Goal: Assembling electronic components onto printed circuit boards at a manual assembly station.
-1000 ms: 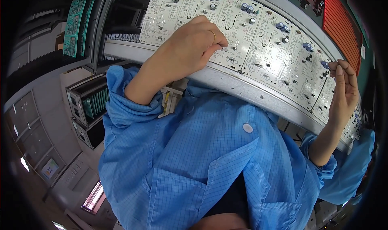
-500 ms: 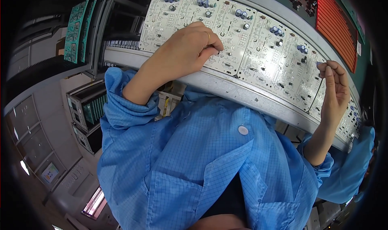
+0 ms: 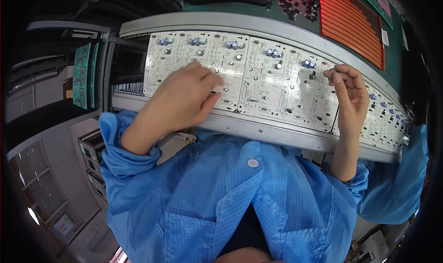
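Note:
Beneath both hands lies a row of white circuit boards point(image 3: 258, 90) in a metal rail, populated with blue and black capacitors and other small parts. My left hand point(image 3: 180, 96), blurred by motion, is over the left part of the row. Its thumb and index fingertips stand apart, with a small dark component point(image 3: 214, 92) on the board between them. My right hand point(image 3: 353, 99) is raised above the boards farther right. Its thumb and fingertips press together at the far side, and whatever they hold is too small or hidden to make out.
Beyond the rail, a pile of small dark components point(image 3: 295, 2) lies on a green surface beside an orange ribbed tray point(image 3: 350, 25). Green circuit boards point(image 3: 82, 76) stand upright at the left. Another blue sleeve point(image 3: 392, 184) is close at my right.
The view has shifted, so the boards appear lower and more to the left. My left thumb and index finger have parted around the dark component. My right hand keeps its pinch.

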### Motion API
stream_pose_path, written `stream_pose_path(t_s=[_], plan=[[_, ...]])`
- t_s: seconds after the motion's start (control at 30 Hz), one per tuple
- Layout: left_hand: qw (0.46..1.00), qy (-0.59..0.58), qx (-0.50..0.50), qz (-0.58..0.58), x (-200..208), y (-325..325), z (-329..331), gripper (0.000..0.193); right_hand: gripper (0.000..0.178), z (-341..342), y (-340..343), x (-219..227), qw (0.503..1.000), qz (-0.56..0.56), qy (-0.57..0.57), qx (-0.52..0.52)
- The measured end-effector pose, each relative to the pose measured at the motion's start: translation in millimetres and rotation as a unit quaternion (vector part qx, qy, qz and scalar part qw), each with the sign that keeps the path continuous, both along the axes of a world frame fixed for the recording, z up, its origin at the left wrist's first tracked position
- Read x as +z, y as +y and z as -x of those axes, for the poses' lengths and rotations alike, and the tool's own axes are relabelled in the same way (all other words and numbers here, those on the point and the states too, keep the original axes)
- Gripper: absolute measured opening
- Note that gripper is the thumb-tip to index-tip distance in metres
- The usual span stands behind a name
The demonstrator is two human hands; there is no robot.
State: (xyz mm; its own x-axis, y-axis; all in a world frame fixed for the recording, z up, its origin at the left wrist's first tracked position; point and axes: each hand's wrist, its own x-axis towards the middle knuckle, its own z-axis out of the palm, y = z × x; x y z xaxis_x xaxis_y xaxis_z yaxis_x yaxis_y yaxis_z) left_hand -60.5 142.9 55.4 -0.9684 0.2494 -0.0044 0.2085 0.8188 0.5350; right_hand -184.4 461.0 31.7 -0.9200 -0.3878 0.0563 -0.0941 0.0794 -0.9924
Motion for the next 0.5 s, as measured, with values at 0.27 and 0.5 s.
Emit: stream_pose_path(t_s=[0.27,0.5], plan=[[0.988,0.095,0.103,0.067,-18,45,145,0.018,0.020,10,7,-8,0.999,0.044,-0.003,-0.019],[0.977,0.100,0.140,0.123,-23,75,182,0.016,0.018,4,7,0,0.998,0.053,0.011,-0.037]])
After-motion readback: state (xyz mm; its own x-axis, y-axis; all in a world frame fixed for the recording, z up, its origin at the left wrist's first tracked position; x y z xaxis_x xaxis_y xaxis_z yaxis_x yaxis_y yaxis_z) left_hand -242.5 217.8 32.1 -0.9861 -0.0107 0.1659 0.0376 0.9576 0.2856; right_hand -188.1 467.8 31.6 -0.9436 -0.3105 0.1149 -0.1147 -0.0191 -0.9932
